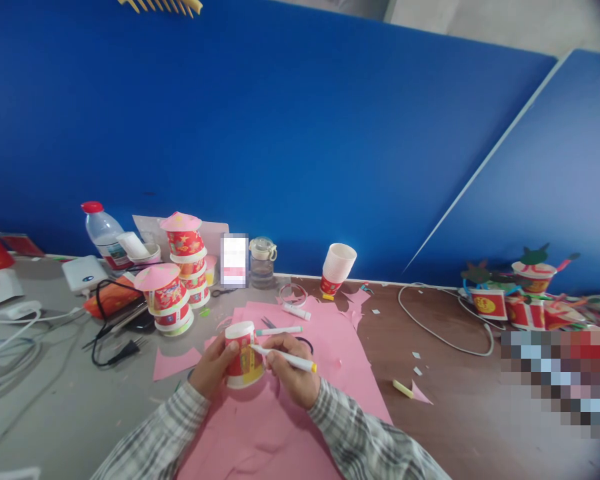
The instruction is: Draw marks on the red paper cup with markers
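Observation:
My left hand (214,365) grips a red paper cup (239,362) by its left side; the cup is upside down, its white base upward, with yellow marks on its front. My right hand (296,379) is closed round a white marker (293,361) with a yellow end. The marker's tip meets the cup's right side or sits very near it. Both hands are over a large sheet of pink paper (330,400). Just beyond them lie a second marker with a teal end (280,331), a glue stick (297,312) and partly covered scissors (269,323).
Two stacked-cup towers with pink cone roofs (184,240) stand left, near a plastic bottle (105,233). Behind are a glass jar (263,263) and a stack of white cups (340,263). A white cable (445,340), paper scraps and decorated cups (489,305) lie right. A blue partition (300,147) closes the back.

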A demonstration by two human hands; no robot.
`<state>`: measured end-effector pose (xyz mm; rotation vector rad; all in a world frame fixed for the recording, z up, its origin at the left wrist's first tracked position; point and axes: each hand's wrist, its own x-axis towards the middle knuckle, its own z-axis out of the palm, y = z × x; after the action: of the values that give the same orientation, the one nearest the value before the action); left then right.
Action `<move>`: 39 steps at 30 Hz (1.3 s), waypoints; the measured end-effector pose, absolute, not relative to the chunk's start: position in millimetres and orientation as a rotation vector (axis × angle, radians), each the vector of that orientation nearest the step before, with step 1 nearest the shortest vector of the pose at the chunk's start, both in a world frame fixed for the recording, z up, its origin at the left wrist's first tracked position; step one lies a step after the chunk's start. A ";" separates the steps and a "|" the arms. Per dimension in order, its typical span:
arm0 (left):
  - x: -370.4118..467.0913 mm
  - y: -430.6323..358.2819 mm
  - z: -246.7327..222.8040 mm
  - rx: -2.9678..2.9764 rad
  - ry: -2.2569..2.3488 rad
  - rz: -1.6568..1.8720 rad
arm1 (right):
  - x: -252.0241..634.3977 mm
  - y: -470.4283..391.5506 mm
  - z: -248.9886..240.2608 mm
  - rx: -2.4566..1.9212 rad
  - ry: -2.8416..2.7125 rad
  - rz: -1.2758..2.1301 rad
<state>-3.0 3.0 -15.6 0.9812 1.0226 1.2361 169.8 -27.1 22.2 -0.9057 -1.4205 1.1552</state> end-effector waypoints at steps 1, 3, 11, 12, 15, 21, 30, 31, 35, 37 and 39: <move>-2.9 2.8 -15.8 0.985 1.026 1.236 | 169.7 -27.2 22.2 -0.903 -1.426 1.153; -2.9 2.4 -16.1 0.994 1.030 1.234 | 169.1 -27.7 23.4 -0.902 -1.445 1.136; -5.8 4.2 -18.5 1.051 1.039 1.231 | 165.3 -30.4 29.9 -0.945 -1.515 1.097; -5.9 4.4 -18.3 1.054 1.040 1.232 | 164.7 -30.6 30.1 -0.945 -1.520 1.096; -5.2 4.2 -15.8 1.054 1.042 1.236 | 163.0 -31.3 29.8 -0.918 -1.528 1.116; -2.1 1.9 -8.2 0.997 1.037 1.241 | 166.5 -31.2 25.6 -0.861 -1.466 1.171; -0.5 -1.9 -4.9 0.859 0.965 1.238 | 173.2 -26.6 21.8 -0.922 -1.318 1.214; -0.8 -2.2 -4.9 0.847 0.955 1.236 | 172.7 -26.6 21.9 -0.923 -1.323 1.219; -1.5 -2.5 -4.6 0.800 0.925 1.237 | 173.1 -25.6 21.4 -0.940 -1.301 1.199; -1.5 -2.3 -3.9 0.781 0.912 1.241 | 174.1 -24.7 20.5 -0.963 -1.275 1.169; -1.4 -2.3 -2.9 0.766 0.901 1.244 | 174.4 -24.6 19.9 -0.962 -1.271 1.163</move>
<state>-1.4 -2.3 -2.9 0.7657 0.9010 1.2435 174.4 -24.6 19.9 -0.9625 -1.2708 1.1630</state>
